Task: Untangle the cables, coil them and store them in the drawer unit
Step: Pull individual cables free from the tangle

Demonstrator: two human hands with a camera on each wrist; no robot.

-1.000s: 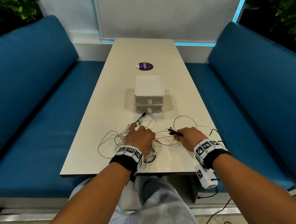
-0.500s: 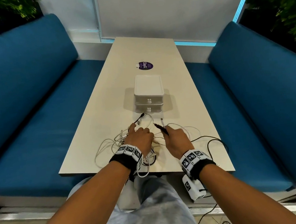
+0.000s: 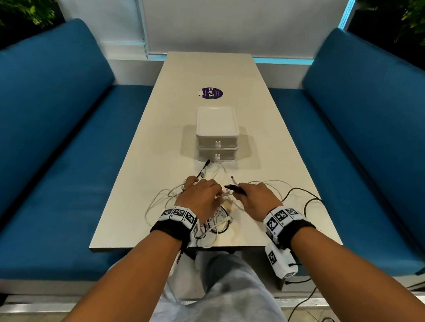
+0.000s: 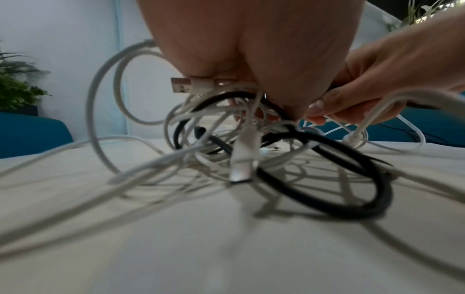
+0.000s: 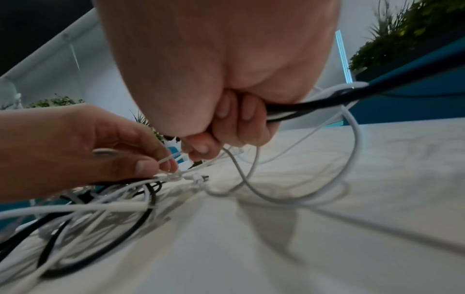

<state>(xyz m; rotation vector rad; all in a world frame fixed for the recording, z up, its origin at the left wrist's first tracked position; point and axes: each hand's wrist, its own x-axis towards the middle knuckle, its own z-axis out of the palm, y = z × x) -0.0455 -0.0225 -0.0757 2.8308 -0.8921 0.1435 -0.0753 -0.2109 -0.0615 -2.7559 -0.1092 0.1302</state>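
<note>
A tangle of white and black cables (image 3: pixel 213 214) (image 4: pixel 251 143) lies at the table's near end. My left hand (image 3: pixel 201 197) (image 5: pixel 83 147) rests over the tangle and pinches thin white strands. My right hand (image 3: pixel 256 199) (image 5: pixel 226 123) is beside it, fingers curled round a black cable (image 5: pixel 327 105) (image 3: pixel 235 188) and a white one; the black plug end pokes out toward the left hand. A white USB plug (image 4: pixel 242 159) dangles from the knot. The white two-drawer unit (image 3: pixel 217 132) stands just beyond, both drawers closed.
The long beige table (image 3: pixel 223 75) runs away from me between two blue benches (image 3: pixel 35 153) (image 3: pixel 373 130). A purple sticker (image 3: pixel 211 93) lies behind the drawer unit. A black cable (image 3: pixel 307 198) loops toward the table's right edge. Plants fill both far corners.
My right hand has moved left with the black cable, from the right part of the table to right beside the left hand. The left hand has stayed on the tangle.
</note>
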